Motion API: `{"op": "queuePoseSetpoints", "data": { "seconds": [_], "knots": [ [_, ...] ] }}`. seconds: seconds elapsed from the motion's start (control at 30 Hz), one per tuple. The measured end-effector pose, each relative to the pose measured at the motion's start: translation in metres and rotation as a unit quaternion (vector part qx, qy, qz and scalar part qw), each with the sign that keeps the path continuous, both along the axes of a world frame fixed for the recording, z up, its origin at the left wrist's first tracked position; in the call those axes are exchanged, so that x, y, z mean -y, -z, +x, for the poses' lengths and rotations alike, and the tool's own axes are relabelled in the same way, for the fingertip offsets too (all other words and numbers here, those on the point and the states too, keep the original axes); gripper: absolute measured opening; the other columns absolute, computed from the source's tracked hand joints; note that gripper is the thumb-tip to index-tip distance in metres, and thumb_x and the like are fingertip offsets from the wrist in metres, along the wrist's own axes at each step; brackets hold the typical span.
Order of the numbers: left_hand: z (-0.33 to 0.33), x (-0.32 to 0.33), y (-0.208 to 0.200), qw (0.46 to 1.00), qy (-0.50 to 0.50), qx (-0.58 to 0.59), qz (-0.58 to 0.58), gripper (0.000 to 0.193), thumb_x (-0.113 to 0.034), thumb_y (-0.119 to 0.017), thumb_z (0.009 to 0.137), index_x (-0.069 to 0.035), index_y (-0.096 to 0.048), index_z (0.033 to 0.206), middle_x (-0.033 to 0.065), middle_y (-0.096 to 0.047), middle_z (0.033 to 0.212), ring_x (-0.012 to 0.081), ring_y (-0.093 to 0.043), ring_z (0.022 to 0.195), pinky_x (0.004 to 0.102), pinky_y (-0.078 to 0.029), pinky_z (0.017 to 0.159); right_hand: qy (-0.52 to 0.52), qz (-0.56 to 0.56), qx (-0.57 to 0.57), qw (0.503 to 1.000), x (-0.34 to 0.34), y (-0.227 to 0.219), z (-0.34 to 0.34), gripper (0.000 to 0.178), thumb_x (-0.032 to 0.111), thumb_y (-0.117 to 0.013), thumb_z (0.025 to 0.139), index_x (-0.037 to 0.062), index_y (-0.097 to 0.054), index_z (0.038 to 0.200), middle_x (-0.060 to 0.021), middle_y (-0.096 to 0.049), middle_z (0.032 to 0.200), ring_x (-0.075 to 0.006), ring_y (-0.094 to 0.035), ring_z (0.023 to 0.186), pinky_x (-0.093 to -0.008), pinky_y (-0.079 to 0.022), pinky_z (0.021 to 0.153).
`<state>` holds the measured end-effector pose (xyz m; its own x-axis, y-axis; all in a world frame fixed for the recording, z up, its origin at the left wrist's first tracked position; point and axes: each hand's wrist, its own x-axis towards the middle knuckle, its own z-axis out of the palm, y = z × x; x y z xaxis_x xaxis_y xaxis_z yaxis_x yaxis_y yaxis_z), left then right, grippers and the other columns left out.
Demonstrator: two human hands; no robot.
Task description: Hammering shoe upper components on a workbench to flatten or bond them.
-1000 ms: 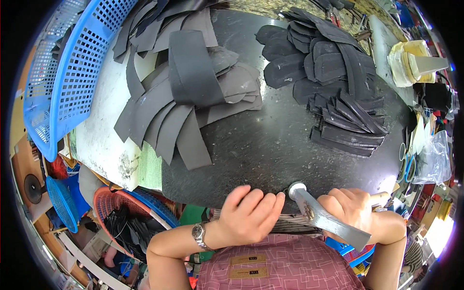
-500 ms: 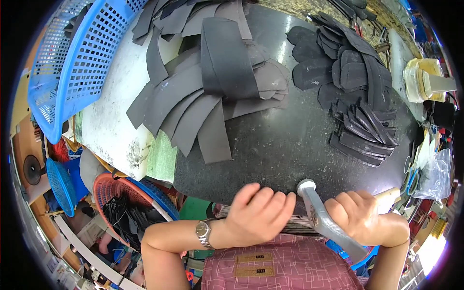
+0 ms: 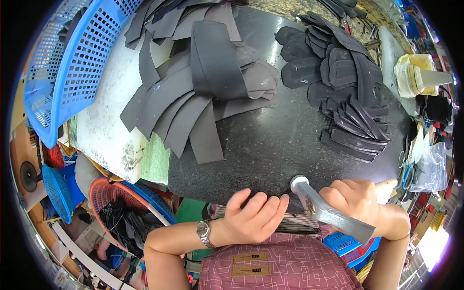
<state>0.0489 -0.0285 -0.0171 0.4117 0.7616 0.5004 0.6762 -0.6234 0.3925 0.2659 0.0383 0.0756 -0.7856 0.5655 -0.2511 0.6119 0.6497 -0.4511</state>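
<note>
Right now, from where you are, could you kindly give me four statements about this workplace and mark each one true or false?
1. The right hand holds a hammer. True.
2. A watch is on the right wrist. False: the watch is on the left wrist.
3. The large blue basket is left of the fanned grey strips. True.
4. The garment is plain green. False: the garment is dark pink with pale lines.

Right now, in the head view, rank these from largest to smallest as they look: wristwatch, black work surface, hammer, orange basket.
1. Black work surface
2. Orange basket
3. Hammer, its handle partly hidden
4. Wristwatch
</note>
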Motion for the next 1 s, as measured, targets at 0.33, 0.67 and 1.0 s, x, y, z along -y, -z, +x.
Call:
{"op": "queuePoseSetpoints", "data": {
  "seconds": [0.33, 0.67, 1.0],
  "knots": [
    [-0.002, 0.002, -0.012, 0.983, 0.055, -0.159, 0.071, 0.025, -0.015, -0.057, 0.073, -0.004, -0.070, 0.091, -0.0004, -0.051, 0.074, 0.0137, -0.050, 0.075, 0.0284, -0.041, 0.078, -0.053, 0.136, -0.037, 0.989, -0.001, -0.004, -0.010, 0.027, 0.019, -0.058, 0.060, 0.0067, -0.051, 0.083, 0.0014, -0.039, 0.061, -0.0113, -0.047, 0.047, -0.0256, -0.036, 0.040],
    [0.003, 0.002, -0.021, 0.968, 0.210, -0.140, 0.002, 0.034, -0.014, -0.051, 0.078, 0.007, -0.065, 0.100, 0.0023, -0.046, 0.070, 0.0152, -0.046, 0.064, 0.0262, -0.039, 0.061, -0.054, 0.128, -0.082, 0.987, 0.009, 0.009, -0.011, 0.030, 0.023, -0.060, 0.064, 0.0054, -0.051, 0.087, 0.0000, -0.040, 0.062, -0.0102, -0.048, 0.047, -0.0255, -0.037, 0.040],
    [0.003, -0.016, -0.019, 0.990, 0.041, -0.073, -0.114, 0.020, -0.018, -0.065, 0.079, -0.004, -0.057, 0.092, 0.0005, -0.047, 0.070, 0.0156, -0.048, 0.058, 0.0294, -0.035, 0.053, 0.061, 0.053, -0.040, 0.996, 0.036, 0.012, 0.013, 0.026, 0.019, -0.062, 0.068, 0.0065, -0.049, 0.086, -0.0032, -0.044, 0.064, -0.0175, -0.054, 0.050, -0.0310, -0.044, 0.043]
  ]
}}
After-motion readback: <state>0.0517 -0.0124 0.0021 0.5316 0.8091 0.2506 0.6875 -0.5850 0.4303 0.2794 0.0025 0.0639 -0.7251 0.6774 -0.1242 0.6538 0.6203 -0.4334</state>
